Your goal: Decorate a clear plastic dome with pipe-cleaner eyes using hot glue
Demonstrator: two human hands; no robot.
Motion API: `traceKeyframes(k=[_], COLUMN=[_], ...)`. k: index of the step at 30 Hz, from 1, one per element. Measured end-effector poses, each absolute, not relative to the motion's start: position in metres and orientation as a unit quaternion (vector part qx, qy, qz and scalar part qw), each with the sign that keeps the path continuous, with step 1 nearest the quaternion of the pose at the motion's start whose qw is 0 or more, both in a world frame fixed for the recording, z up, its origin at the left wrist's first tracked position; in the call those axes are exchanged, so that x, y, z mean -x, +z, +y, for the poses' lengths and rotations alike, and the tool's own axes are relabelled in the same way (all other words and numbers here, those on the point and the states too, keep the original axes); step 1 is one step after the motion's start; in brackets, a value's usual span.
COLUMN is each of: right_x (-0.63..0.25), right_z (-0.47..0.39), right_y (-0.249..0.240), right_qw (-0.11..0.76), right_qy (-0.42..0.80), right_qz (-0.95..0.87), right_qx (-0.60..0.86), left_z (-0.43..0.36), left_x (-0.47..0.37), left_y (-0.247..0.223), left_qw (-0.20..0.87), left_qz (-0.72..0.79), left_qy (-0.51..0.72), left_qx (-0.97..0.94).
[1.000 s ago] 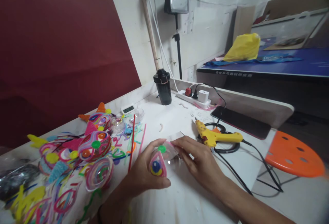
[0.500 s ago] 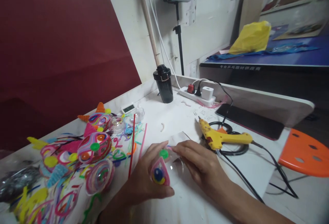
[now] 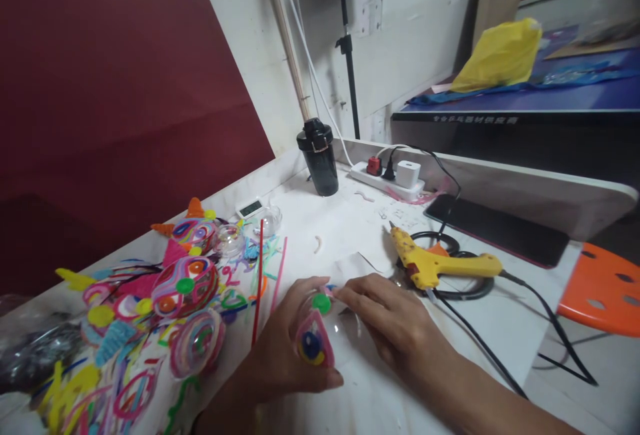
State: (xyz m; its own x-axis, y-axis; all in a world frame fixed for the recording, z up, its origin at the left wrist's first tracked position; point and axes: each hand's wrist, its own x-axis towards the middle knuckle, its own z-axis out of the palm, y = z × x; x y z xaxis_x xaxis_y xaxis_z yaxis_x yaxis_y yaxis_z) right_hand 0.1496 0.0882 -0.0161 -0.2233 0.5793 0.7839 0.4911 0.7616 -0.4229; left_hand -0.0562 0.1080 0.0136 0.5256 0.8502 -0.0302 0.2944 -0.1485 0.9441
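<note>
My left hand (image 3: 280, 348) is wrapped round a clear plastic ball (image 3: 343, 338) decorated with coloured pipe-cleaner shapes. A pink teardrop outline (image 3: 329, 340) with a blue and yellow centre faces me, and a green round dot (image 3: 321, 302) sits above it. My right hand (image 3: 395, 318) has its fingers bent together against the ball's far upper edge, by a small blue and pink bit (image 3: 330, 288). The right thumb and part of the ball are hidden. Left of my hands lie a red stick (image 3: 257, 282) and a pink stick (image 3: 279, 275).
Finished-looking decorated balls (image 3: 185, 285) and loose pipe-cleaner pieces crowd the left side. A yellow glue gun (image 3: 430, 265) with coiled black cable lies right of my hands. Farther back are a black shaker bottle (image 3: 320, 158), a power strip (image 3: 387, 180) and a dark phone-like slab (image 3: 495, 230).
The camera view has shifted slightly, moving the surroundings in the picture. Both hands stay at the ball with almost the same grip.
</note>
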Motion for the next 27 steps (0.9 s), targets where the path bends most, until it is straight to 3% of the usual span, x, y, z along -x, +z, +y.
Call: traceKeyframes(k=[9, 27], right_x=[-0.15, -0.153], right_z=[0.086, 0.084], right_y=[-0.016, -0.011], right_qw=[0.511, 0.495], right_qy=[0.037, 0.009], right_qz=[-0.784, -0.794], right_qx=[0.35, 0.353], left_z=[0.108, 0.107], left_x=[0.058, 0.056], left_y=[0.011, -0.001], left_qw=[0.473, 0.516], left_qz=[0.382, 0.291], left_qy=[0.291, 0.36], left_qx=[-0.739, -0.721])
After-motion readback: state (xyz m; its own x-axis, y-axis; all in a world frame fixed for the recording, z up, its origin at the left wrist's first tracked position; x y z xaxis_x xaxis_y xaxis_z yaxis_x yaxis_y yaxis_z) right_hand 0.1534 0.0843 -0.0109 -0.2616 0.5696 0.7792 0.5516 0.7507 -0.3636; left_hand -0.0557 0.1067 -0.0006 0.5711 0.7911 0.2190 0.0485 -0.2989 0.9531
